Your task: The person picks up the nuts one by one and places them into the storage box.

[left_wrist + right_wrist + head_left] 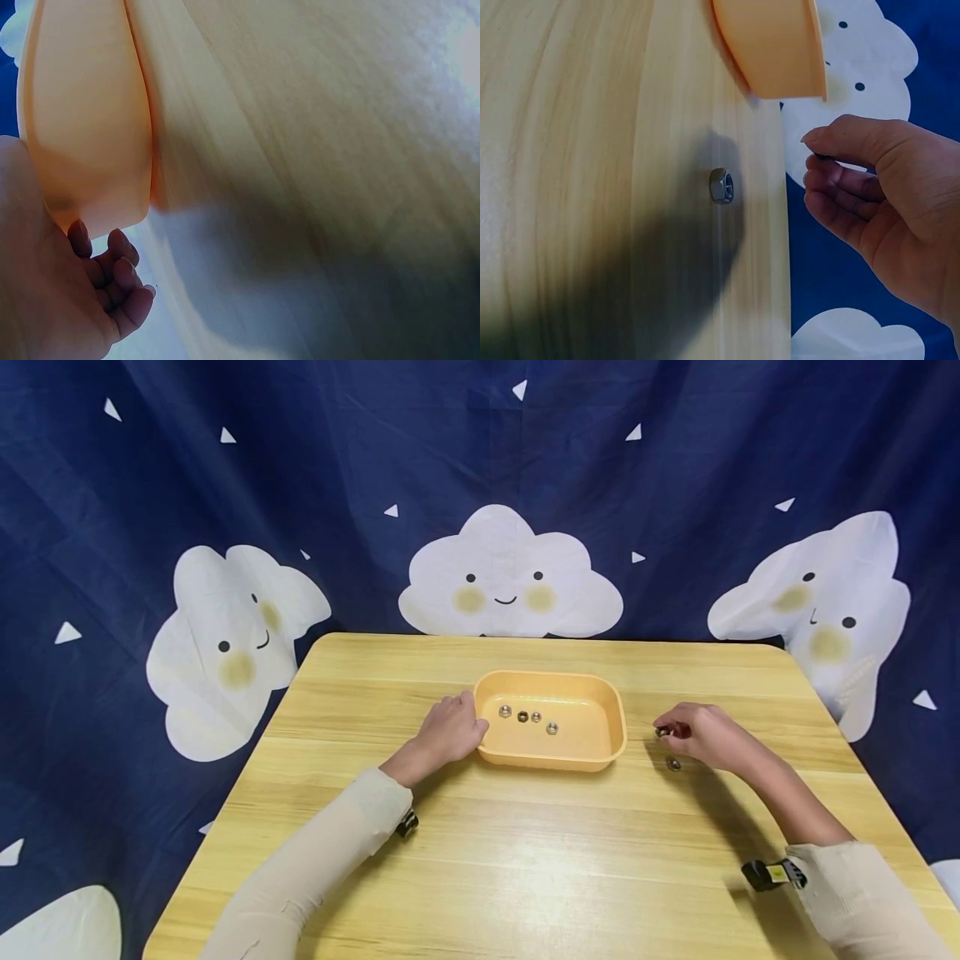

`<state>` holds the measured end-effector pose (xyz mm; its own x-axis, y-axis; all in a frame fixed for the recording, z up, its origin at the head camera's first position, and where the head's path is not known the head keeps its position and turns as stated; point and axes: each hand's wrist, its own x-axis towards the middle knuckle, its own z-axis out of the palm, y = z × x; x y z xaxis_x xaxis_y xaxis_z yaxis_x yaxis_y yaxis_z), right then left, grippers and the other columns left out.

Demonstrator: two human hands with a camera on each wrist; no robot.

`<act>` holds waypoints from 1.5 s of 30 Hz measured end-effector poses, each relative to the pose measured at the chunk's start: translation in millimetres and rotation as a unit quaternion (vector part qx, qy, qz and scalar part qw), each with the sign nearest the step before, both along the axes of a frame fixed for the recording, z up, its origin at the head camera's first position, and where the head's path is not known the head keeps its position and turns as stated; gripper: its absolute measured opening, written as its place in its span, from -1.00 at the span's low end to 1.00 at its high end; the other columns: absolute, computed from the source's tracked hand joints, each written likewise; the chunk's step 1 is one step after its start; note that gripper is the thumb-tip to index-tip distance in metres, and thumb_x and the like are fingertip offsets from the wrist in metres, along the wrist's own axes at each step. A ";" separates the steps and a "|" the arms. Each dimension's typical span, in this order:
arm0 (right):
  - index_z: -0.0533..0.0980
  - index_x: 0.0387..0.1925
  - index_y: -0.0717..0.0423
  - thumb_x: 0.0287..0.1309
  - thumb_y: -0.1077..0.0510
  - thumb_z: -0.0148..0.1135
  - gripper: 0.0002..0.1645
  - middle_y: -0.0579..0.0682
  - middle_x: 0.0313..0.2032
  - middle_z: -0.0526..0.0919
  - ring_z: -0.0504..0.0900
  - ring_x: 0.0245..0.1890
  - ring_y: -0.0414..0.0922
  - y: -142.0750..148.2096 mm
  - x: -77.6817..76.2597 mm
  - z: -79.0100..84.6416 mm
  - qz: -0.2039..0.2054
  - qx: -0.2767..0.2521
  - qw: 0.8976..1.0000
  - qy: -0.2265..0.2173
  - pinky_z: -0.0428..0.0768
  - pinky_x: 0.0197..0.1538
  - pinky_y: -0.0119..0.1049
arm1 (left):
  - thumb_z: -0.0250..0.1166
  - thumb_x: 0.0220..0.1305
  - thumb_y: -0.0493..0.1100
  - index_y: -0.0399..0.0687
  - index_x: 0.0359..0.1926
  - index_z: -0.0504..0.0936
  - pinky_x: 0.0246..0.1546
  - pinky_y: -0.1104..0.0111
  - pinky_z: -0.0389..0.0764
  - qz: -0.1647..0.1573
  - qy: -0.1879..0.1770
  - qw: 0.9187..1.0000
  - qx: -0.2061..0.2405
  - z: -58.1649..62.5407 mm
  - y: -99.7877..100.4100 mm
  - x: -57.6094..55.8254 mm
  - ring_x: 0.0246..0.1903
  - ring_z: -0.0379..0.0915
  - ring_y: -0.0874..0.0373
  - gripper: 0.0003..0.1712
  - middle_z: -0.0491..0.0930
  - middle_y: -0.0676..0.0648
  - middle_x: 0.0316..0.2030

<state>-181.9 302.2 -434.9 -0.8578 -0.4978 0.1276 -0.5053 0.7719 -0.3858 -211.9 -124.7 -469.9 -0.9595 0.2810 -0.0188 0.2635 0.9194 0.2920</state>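
My left hand grips the left end of a shallow orange tray, thumb at the rim. In the left wrist view its fingers curl beside the tray's end wall. Several metal hex nuts lie inside, among them a silver nut and a darker nut. To the right of the tray, my right hand pinches a small dark nut between thumb and fingertips, above the table. Another silver nut lies on the wood just below that hand.
The light wooden table ends at a back edge near a dark blue curtain printed with white clouds. Black wrist cameras sit at both sleeves, one at the right cuff.
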 end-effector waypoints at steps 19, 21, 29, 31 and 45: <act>0.75 -0.16 0.24 0.10 0.30 0.46 -0.77 -0.14 -0.42 0.67 0.51 -0.41 -0.31 -10.7 -2.8 10.6 -0.009 0.003 1.000 0.006 0.52 -0.34 -0.38 | 0.06 0.45 -0.01 -0.13 -0.27 0.34 -0.26 0.20 0.39 0.001 -0.001 1.000 -0.001 0.9 0.7 -0.2 -0.38 0.38 -0.04 -0.73 0.43 -0.10 -0.44; 0.75 -0.16 0.24 0.10 0.30 0.46 -0.77 -0.14 -0.42 0.67 0.50 -0.41 -0.31 -12.0 -3.0 12.7 -0.012 0.004 1.000 0.006 0.52 -0.34 -0.38 | 0.06 0.45 -0.02 -0.13 -0.27 0.35 -0.27 0.19 0.39 0.000 0.000 1.000 -0.001 1.1 0.6 -0.5 -0.39 0.38 -0.04 -0.73 0.43 -0.10 -0.45; 0.73 -0.14 0.24 0.12 0.28 0.47 -0.76 -0.06 -0.37 0.73 0.59 -0.36 -0.24 -17.3 -4.3 18.8 -0.033 -0.004 0.999 -0.022 0.59 -0.29 -0.34 | 0.06 0.46 -0.01 -0.14 -0.25 0.36 -0.26 0.18 0.41 0.000 -0.002 1.000 -0.005 1.7 0.5 0.2 -0.37 0.39 -0.04 -0.72 0.44 -0.10 -0.44; 0.73 -0.14 0.23 0.12 0.26 0.47 -0.76 -0.03 -0.33 0.76 0.63 -0.34 -0.22 -18.8 -5.2 19.4 -0.039 -0.008 0.999 -0.023 0.61 -0.27 -0.32 | 0.06 0.46 0.00 -0.14 -0.25 0.36 -0.27 0.18 0.41 0.000 -0.003 1.000 -0.005 1.4 0.4 0.3 -0.37 0.40 -0.04 -0.72 0.45 -0.10 -0.43; 0.75 -0.24 0.18 0.03 0.30 0.50 -0.81 -0.13 -0.46 0.69 0.57 -0.42 -0.27 -31.3 -13.1 19.0 -0.008 -0.027 0.998 0.049 0.57 -0.31 -0.35 | 0.06 0.46 0.00 -0.14 -0.26 0.35 -0.30 0.20 0.39 0.002 -0.004 1.000 -0.003 -0.1 0.4 -0.5 -0.39 0.40 -0.04 -0.72 0.44 -0.10 -0.44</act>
